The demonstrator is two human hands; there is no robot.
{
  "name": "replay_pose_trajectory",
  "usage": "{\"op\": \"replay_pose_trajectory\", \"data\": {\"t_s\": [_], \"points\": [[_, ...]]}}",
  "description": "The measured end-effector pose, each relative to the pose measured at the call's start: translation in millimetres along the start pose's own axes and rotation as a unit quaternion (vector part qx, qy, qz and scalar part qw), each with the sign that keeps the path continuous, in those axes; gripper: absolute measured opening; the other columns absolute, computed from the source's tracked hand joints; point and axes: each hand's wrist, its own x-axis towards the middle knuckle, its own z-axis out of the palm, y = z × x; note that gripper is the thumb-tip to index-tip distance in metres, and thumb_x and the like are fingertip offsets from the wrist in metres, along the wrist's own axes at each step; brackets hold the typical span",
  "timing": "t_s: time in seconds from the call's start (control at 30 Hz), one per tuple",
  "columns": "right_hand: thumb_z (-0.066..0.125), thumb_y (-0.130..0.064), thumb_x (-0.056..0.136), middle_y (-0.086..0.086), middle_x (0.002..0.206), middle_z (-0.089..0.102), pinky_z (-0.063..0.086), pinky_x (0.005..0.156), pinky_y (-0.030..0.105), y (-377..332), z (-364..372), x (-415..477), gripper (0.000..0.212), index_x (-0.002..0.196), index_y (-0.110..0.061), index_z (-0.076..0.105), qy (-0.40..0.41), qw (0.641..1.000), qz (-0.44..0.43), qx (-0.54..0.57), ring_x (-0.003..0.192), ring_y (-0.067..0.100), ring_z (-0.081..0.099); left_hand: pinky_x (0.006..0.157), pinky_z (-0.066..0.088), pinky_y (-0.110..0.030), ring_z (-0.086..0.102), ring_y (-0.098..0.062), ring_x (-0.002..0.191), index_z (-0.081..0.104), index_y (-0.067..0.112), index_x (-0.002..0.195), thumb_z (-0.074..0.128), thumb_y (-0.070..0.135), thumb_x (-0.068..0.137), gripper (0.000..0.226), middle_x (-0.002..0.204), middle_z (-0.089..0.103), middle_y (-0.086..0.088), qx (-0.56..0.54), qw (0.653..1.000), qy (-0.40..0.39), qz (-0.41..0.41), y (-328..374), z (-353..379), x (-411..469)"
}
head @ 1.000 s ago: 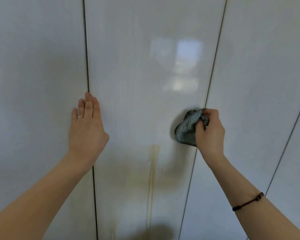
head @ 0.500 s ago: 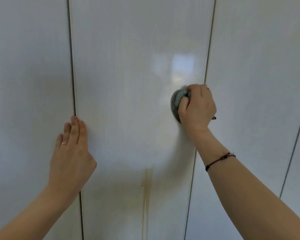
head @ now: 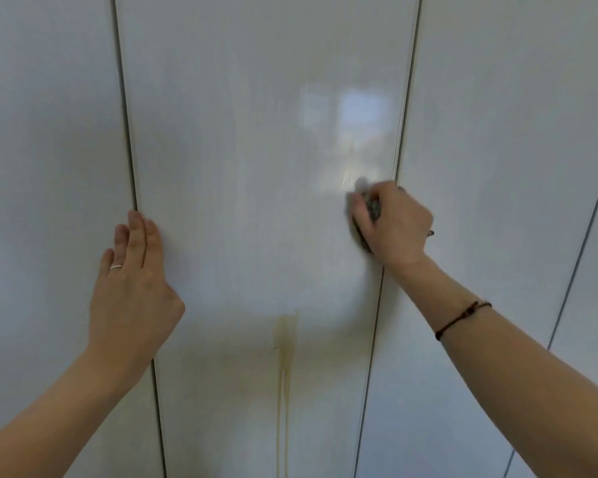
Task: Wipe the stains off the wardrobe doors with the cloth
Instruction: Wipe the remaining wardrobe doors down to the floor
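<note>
Grey cloth (head: 373, 208) in right hand (head: 397, 225) presses middle door (head: 239, 160) beside its right edge.

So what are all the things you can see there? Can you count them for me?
wardrobe doors: four, glossy white, filling the whole view side by side with thin dark gaps between them
stain: one, yellowish-brown drip streak, low on the second door from the left, running down out of view
cloth: one, grey, blurred, against that same door near its right edge
light patch: one, pale bluish reflection, above the cloth
ring: one, silver, on a left-hand finger
bracelet: one, dark cord, on the right wrist
left hand: one, flat on the doors, across the leftmost gap
right hand: one, gripping the cloth
</note>
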Motion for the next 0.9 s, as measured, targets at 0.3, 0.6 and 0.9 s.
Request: {"op": "replay_pose_trajectory", "data": {"t_s": [0.3,0.6,0.9], "points": [[0.065,-0.011,0.086,0.001,0.052,0.039,0.027,0.042,0.031,-11,16,-119,0.036,0.057,-0.015,0.044,0.043,0.995,-0.080,0.041,0.046,0.022,0.035,0.119,0.024,-0.055,0.013,-0.048,0.149,0.007,-0.009,0.154,0.048,-0.002,0.078,0.086,0.162,0.004,-0.031,-0.031,0.999,0.022,-0.030,9,14,2],[0.059,-0.025,0.092,-0.005,0.052,0.038,0.019,0.046,0.027,-14,16,-2,0.036,0.063,-0.022,0.038,0.084,0.996,0.025,-0.023,0.047,0.018,0.036,0.123,0.012,-0.051,0.000,-0.049,0.149,-0.001,-0.012,0.153,0.046,-0.003,0.078,0.088,0.160,-0.004,-0.035,-0.004,1.000,0.000,-0.028,11,18,1],[0.076,-0.024,0.077,0.001,0.056,0.042,0.035,0.045,0.033,-74,36,-202,0.034,0.061,-0.020,0.047,-0.101,0.960,-0.247,0.089,0.048,0.023,0.044,0.122,0.018,-0.051,0.005,-0.047,0.150,0.004,-0.010,0.154,0.045,-0.007,0.076,0.088,0.162,0.000,-0.031,-0.042,0.999,0.008,-0.026,9,16,1]]}}
